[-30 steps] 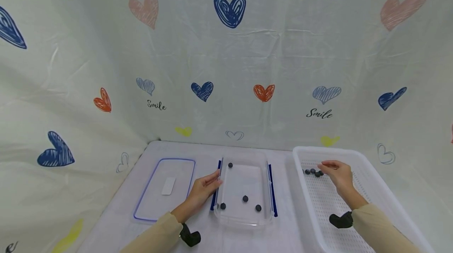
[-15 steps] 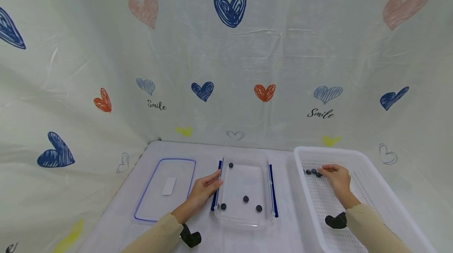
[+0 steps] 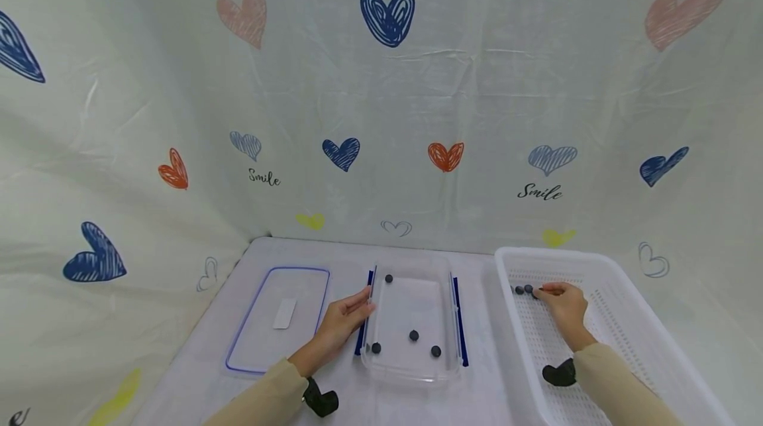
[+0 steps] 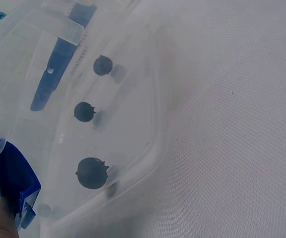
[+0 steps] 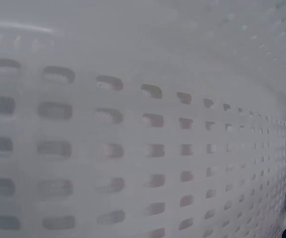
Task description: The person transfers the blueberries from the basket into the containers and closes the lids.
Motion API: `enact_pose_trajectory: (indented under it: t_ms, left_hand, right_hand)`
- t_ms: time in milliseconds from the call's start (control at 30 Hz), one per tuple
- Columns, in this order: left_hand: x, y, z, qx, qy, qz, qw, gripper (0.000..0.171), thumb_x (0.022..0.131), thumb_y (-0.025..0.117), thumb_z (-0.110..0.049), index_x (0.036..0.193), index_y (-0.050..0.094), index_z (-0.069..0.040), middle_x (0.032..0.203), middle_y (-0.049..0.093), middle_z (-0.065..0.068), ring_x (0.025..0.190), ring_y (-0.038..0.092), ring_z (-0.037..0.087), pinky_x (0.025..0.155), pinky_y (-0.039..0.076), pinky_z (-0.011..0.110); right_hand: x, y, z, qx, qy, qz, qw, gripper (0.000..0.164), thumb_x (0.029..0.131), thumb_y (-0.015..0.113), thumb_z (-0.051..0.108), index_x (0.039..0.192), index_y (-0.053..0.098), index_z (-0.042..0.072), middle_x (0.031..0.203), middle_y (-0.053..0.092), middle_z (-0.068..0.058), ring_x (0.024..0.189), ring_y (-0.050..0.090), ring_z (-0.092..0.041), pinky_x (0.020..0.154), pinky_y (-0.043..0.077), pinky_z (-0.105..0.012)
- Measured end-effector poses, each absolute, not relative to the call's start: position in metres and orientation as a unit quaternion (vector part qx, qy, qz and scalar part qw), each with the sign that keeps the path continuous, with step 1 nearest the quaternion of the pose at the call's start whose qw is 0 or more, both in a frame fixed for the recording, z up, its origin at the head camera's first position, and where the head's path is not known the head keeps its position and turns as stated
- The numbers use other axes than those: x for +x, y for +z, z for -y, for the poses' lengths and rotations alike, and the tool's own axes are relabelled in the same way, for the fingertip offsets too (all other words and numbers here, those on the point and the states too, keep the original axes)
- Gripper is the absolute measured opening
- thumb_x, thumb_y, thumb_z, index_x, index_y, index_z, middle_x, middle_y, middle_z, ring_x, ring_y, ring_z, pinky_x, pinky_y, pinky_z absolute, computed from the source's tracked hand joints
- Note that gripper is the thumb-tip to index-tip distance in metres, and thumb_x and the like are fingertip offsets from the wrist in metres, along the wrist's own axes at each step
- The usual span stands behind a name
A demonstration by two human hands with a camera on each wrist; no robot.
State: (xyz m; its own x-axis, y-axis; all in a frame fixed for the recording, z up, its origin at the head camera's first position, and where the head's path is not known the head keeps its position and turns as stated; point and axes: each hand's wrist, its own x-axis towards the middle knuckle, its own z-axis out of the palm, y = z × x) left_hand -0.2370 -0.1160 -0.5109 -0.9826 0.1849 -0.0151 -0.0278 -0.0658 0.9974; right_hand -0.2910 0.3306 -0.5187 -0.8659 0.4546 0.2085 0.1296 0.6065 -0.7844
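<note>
Dark berries in a white basket and a clear box, a hand at each
Four round, dark blue-grey berries (image 3: 414, 335) lie apart in the open clear box (image 3: 408, 378), small jagged crowns showing on some, while more berries (image 3: 528, 289) sit in a close row by the left wall of the perforated white basket (image 3: 517, 346); the right hand (image 3: 565, 312) reaches into the basket, thumb and fingertips drawn close together at the row's end, partly covering a berry, and I cannot tell whether it is pinched; the left hand (image 3: 340, 328) is loosely spread, thumb a little apart from the forefinger, touching the blue clip flap (image 4: 15, 173) on the box's left side
</note>
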Motion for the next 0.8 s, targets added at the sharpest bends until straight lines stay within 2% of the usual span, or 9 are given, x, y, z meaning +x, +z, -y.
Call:
enact_pose_trajectory:
  t_ms: [267, 500, 800]
  left_hand:
    - [-0.237, -0.508, 0.116, 0.056, 0.729, -0.679, 0.069, 0.058, 0.086, 0.065, -0.022, 0.136, 0.042, -0.003, 0.140, 0.039, 0.011, 0.127, 0.038, 0.026, 0.095, 0.040, 0.026]
    - [-0.236, -0.506, 0.116, 0.053, 0.734, -0.673, 0.074, 0.058, 0.086, 0.065, -0.020, 0.135, 0.042, -0.002, 0.141, 0.037, 0.012, 0.128, 0.036, 0.028, 0.095, 0.039, 0.025]
    - [-0.237, -0.510, 0.116, 0.055, 0.739, -0.668, 0.076, 0.058, 0.086, 0.065, -0.019, 0.135, 0.041, 0.000, 0.140, 0.037, 0.014, 0.128, 0.036, 0.030, 0.095, 0.040, 0.026]
  right_hand:
    - [-0.290, -0.522, -0.328, -0.178, 0.414, 0.872, 0.190, 0.024, 0.071, 0.077, 0.008, 0.083, 0.063, -0.007, 0.064, 0.063, -0.009, 0.054, 0.050, -0.010, 0.046, 0.037, -0.021]
    - [-0.290, -0.528, -0.326, -0.200, 0.433, 0.861, 0.174, 0.026, 0.074, 0.075, 0.011, 0.086, 0.061, -0.007, 0.071, 0.062, -0.013, 0.059, 0.051, -0.015, 0.047, 0.040, -0.021]
    - [-0.289, -0.530, -0.322, -0.212, 0.431, 0.855, 0.195, 0.025, 0.073, 0.076, 0.009, 0.084, 0.062, -0.007, 0.068, 0.062, -0.012, 0.059, 0.052, -0.015, 0.051, 0.039, -0.019]
